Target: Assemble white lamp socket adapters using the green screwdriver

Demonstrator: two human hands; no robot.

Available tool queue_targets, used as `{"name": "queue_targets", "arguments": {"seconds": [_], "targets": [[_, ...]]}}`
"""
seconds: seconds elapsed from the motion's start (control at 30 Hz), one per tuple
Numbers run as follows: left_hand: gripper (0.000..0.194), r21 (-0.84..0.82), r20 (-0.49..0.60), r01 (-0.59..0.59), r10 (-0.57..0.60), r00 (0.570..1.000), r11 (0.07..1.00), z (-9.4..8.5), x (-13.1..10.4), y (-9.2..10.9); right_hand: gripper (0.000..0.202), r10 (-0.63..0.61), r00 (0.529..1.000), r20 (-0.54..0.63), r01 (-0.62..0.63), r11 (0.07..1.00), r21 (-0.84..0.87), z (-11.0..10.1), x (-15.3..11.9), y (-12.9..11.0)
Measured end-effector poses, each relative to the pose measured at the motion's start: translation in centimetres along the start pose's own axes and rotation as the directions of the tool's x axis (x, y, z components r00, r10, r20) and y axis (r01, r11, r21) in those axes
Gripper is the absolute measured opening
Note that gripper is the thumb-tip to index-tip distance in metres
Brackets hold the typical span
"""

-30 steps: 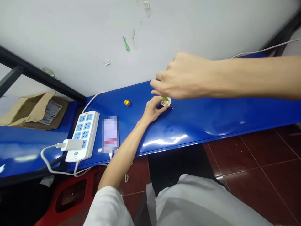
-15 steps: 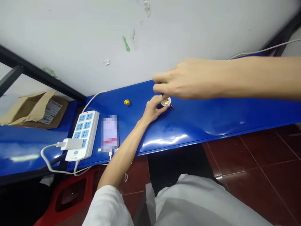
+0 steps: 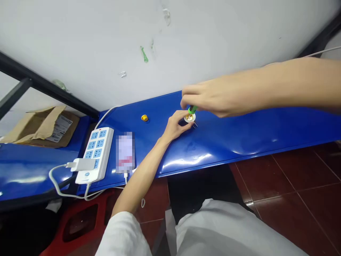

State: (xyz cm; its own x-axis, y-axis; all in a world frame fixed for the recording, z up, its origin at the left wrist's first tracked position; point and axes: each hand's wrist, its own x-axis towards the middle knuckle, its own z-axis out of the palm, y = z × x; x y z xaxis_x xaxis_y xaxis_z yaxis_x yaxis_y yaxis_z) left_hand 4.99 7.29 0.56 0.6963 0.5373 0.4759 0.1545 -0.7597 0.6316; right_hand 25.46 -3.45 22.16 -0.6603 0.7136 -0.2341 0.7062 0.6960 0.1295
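My left hand (image 3: 176, 125) grips a small round white socket (image 3: 192, 117) with a gold-coloured inside, resting on the blue table (image 3: 226, 137). Two metal prongs stick out from the socket's right side. Above it, my right hand (image 3: 206, 99) is closed around a green-handled tool (image 3: 192, 109), which looks like a screwdriver. The tool points down into the socket's opening; its tip is too small to make out. A loose gold-coloured ring or cap (image 3: 144, 118) lies on the table to the left of my left hand.
At the left are a white power strip (image 3: 106, 153) with a plugged-in charger (image 3: 84, 164), and a phone (image 3: 125, 151) on a white cable. An open cardboard box (image 3: 44, 128) sits farther left. A black metal frame (image 3: 50, 87) borders the table, with a white wall behind.
My right hand has shifted slightly right, and more of the green tool and the socket's inside now shows. The whole view has also shifted a little.
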Motion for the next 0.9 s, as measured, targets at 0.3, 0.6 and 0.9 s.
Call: {"name": "queue_targets", "arguments": {"seconds": [0.3, 0.6, 0.9], "targets": [[0.02, -0.045, 0.029, 0.07, -0.069, 0.997, 0.997, 0.2, 0.1, 0.3, 0.03, 0.149, 0.986, -0.08, -0.163, 0.959, -0.232, 0.0, 1.4, -3.4], [0.026, -0.055, 0.06, 0.067, -0.063, 0.996, 0.996, 0.1, 0.3, 0.4, 0.026, 0.186, 0.974, 0.13, -0.141, 0.946, -0.292, -2.3, 1.2, -3.9], [0.028, -0.063, 0.054, 0.096, -0.092, 0.994, 0.993, 0.3, 0.1, 0.1, 0.035, 0.137, 0.989, 0.056, -0.12, 0.964, -0.237, -1.5, 1.5, -2.7]]}}
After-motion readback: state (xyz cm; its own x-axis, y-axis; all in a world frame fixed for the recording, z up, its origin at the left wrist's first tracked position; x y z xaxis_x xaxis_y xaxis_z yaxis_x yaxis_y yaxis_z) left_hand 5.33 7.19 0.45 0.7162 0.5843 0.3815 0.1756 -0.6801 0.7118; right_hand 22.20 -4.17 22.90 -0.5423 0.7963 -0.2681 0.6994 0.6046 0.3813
